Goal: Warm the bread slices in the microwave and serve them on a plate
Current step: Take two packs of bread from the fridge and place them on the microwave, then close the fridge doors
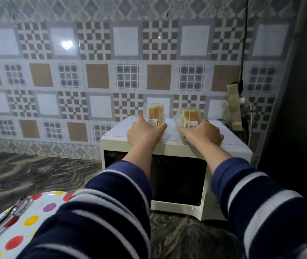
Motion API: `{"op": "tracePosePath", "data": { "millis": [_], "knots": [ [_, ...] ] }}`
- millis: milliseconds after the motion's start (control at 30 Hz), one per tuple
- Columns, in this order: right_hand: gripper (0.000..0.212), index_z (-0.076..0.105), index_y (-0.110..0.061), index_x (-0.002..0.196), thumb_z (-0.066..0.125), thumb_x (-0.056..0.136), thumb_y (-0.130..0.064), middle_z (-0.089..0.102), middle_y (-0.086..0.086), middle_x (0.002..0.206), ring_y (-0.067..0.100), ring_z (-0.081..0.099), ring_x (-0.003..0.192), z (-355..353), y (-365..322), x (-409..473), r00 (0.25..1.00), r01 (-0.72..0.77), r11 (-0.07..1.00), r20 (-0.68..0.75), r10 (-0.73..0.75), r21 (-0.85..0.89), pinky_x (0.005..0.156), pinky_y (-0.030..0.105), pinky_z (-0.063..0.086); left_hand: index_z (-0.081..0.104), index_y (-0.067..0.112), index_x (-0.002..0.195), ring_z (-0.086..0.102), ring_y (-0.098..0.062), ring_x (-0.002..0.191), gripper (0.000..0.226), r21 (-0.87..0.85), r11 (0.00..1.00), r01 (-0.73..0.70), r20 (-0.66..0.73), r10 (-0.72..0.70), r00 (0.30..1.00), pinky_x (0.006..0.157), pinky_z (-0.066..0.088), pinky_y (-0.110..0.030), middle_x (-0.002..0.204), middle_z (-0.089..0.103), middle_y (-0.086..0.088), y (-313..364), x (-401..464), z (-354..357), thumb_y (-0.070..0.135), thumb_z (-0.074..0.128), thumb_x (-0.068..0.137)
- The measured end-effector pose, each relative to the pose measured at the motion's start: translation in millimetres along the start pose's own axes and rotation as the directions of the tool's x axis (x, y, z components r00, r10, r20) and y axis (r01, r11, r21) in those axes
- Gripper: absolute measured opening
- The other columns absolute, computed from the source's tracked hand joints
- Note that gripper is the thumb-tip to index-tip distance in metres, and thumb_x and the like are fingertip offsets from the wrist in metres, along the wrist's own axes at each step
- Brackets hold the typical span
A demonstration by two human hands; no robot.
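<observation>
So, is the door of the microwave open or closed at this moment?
Closed. The microwave door lies flush with the white front frame, its dark window facing the camera, and no interior shows.

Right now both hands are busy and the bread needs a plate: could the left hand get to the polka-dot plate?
Probably not yet: the left hand holds a bread pack atop the microwave; the plate lies near, below its sleeve.

Home kitchen: patterned wall tiles [100,75], marbled stone counter [42,174], white microwave [177,146], polka-dot tray [27,221] with cutlery.
</observation>
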State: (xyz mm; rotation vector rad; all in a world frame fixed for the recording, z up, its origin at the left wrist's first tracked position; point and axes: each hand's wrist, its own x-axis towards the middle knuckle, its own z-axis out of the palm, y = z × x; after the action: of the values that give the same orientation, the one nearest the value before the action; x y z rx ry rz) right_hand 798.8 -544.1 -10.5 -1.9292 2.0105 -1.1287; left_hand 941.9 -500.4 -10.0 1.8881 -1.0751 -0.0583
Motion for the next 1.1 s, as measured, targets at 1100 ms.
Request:
{"op": "tracePosePath", "data": {
  "millis": [1100],
  "knots": [
    [0.050, 0.055, -0.015, 0.128, 0.054, 0.089, -0.046, 0.059, 0.009, 0.118, 0.029, 0.057, 0.097, -99, 47, -184, 0.930, 0.027, 0.943, 0.353, 0.098, -0.333, 0.079, 0.033, 0.048, 0.063, 0.022, 0.116, 0.059, -0.024, 0.099, 0.031, 0.246, 0.851, -0.464, 0.451, 0.323, 0.832, 0.087, 0.052, -0.040, 0.111, 0.064, -0.003, -24, -160, -100, 0.036, 0.051, 0.092]
  ]
}}
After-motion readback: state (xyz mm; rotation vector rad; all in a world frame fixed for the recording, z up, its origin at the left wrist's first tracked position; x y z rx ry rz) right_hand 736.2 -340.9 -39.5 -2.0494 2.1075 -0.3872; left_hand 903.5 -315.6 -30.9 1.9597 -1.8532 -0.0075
